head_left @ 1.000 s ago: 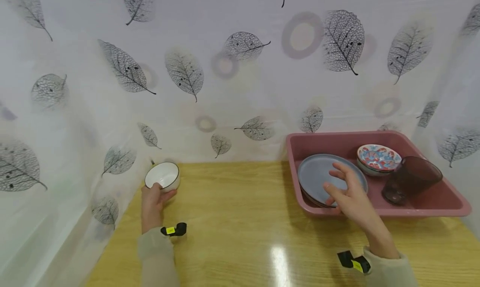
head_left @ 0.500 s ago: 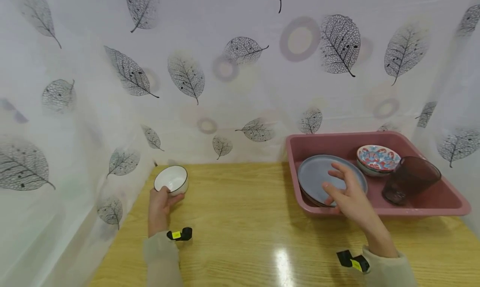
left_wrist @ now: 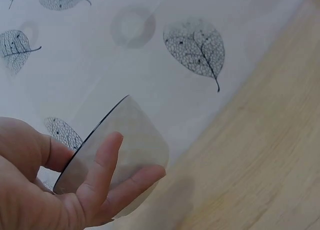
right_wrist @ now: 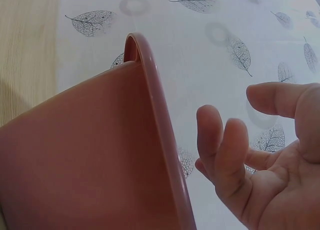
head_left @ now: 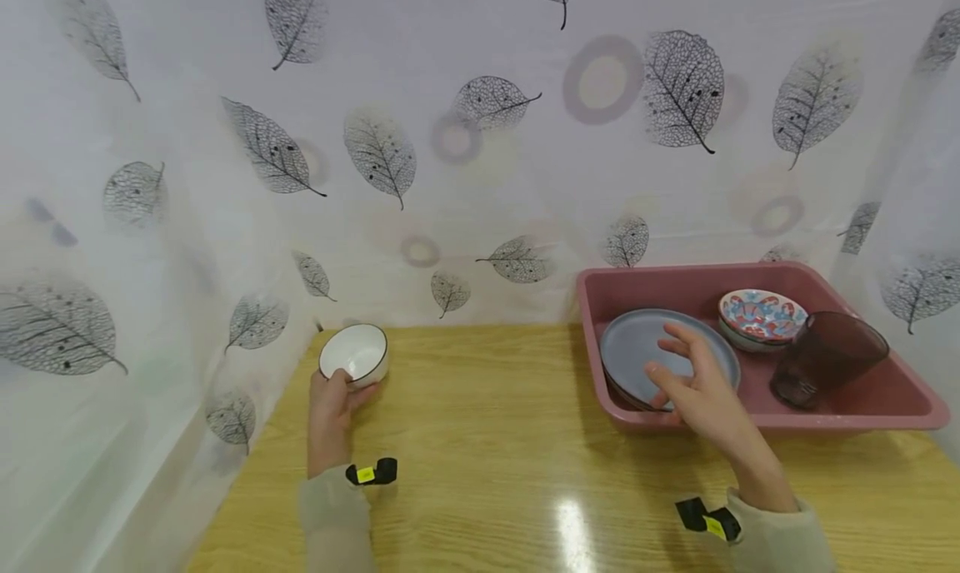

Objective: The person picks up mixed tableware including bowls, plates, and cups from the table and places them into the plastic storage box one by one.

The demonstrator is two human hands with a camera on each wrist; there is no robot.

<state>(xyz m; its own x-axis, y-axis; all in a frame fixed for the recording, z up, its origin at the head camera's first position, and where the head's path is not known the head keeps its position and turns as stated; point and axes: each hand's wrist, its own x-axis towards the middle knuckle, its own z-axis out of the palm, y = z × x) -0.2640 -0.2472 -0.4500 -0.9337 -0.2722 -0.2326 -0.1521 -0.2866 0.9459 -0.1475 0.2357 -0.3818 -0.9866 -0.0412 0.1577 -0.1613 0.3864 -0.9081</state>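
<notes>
In the head view my left hand (head_left: 332, 411) grips a small white bowl (head_left: 356, 352) with a thin dark rim, at the table's far left corner. The left wrist view shows the thumb at the rim and fingers spread along the outside of the bowl (left_wrist: 135, 145). Whether its base touches the table cannot be told. My right hand (head_left: 701, 386) hovers around the front left rim of a pink basin (head_left: 847, 421), fingers loosely bent and holding nothing. Seen from the right wrist, that hand (right_wrist: 265, 175) is apart from the basin wall (right_wrist: 95, 150).
Inside the basin lie a grey-blue plate (head_left: 637, 348), apparently stacked on another, a red-and-blue patterned bowl (head_left: 761, 316) and a tilted dark translucent cup (head_left: 828, 361). A leaf-print sheet (head_left: 480, 181) hangs behind the wooden table (head_left: 480, 440) and along its left side.
The left hand and white bowl have shifted slightly right, partly because the head view itself has turned a little. The right hand stays in nearly the same place.
</notes>
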